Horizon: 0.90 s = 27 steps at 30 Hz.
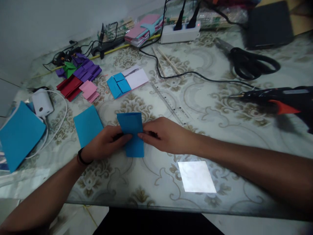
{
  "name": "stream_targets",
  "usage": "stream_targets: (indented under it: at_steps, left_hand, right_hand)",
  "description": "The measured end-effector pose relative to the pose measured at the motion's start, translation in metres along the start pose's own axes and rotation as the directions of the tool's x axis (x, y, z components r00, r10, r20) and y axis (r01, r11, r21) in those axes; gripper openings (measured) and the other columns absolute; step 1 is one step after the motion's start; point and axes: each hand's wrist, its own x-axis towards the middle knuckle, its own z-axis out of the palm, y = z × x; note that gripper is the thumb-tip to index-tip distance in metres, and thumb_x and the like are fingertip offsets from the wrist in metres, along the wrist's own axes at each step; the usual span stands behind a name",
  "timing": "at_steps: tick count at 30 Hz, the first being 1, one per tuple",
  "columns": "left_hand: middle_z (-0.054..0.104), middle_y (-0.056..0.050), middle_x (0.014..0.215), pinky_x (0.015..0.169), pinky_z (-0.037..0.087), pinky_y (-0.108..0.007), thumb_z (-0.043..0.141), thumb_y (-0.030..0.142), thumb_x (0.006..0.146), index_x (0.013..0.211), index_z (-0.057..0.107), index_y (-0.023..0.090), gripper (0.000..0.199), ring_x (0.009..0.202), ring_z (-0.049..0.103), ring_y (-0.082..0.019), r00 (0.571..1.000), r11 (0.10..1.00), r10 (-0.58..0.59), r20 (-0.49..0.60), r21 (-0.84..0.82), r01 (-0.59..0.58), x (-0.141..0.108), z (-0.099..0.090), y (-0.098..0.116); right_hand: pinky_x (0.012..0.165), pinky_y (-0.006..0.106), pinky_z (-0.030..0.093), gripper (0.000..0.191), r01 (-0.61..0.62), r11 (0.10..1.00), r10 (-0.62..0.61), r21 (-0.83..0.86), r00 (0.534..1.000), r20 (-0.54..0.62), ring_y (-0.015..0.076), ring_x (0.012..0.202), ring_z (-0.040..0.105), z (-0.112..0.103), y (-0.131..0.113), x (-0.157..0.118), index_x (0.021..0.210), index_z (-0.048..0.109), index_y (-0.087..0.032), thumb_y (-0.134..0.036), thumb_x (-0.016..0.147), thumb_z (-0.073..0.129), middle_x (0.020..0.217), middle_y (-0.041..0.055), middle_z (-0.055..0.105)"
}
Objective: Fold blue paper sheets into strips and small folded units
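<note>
Between my two hands a folded sheet of blue paper [134,147] is held up above the table, its long side running away from me. My left hand [107,141] pinches its left edge, thumb on the near face. The right edge is gripped by my right hand [163,134], also thumb in front; the fingers behind the paper are hidden. A flat blue paper [88,125] lies just beyond my left hand. Farther off rests a partly folded blue and white paper piece [119,85].
A glue gun [278,99] lies at the right, its cord crossing to a power strip [180,33]. Black-handled scissors [254,63], a clear ruler [170,102], folded purple paper [87,70], a white charger [42,101] and blue sheets [22,133] surround the hands. A bright white square [197,176] shows nearby.
</note>
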Motion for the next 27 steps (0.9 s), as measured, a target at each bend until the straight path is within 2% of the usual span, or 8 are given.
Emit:
stream_targets:
  at_steps: [11,15,27]
  left_hand:
    - [0.052,0.005,0.062,0.05,0.032,-0.019,0.058,0.029,0.105,0.079,0.063,0.014,0.03,0.055,0.041,-0.007,1.0,1.0,-0.006,-0.003,0.011,0.006,-0.0005,-0.0001,-0.0005]
    - [0.047,0.006,0.06,0.049,0.031,-0.019,0.058,0.028,0.104,0.074,0.06,0.015,0.033,0.054,0.038,-0.006,1.0,1.0,-0.008,-0.004,0.005,0.008,0.0,0.0,0.0002]
    - [0.045,0.007,0.059,0.05,0.033,-0.019,0.058,0.03,0.104,0.075,0.061,0.015,0.032,0.052,0.037,-0.007,1.0,1.0,-0.017,-0.008,-0.003,0.017,0.0004,0.0006,0.0002]
  right_hand:
    - [0.061,0.026,0.025,0.036,-0.004,1.0,0.004,-0.005,1.0,-0.006,0.0079,0.056,0.039,-0.0005,-0.0003,-0.0002,0.07,0.046,-0.018,-0.034,0.102,0.049,0.059,-0.0037,0.047]
    - [0.061,0.026,0.024,0.036,-0.009,1.0,0.009,-0.007,1.0,0.001,0.008,0.056,0.038,-0.0003,-0.0001,0.0001,0.07,0.046,-0.018,-0.033,0.102,0.049,0.058,-0.0039,0.046]
    - [0.061,0.027,0.024,0.036,-0.007,1.0,0.007,-0.011,1.0,0.0,0.0085,0.056,0.04,-0.0011,-0.001,-0.0008,0.069,0.045,-0.018,-0.033,0.102,0.048,0.059,-0.0033,0.047]
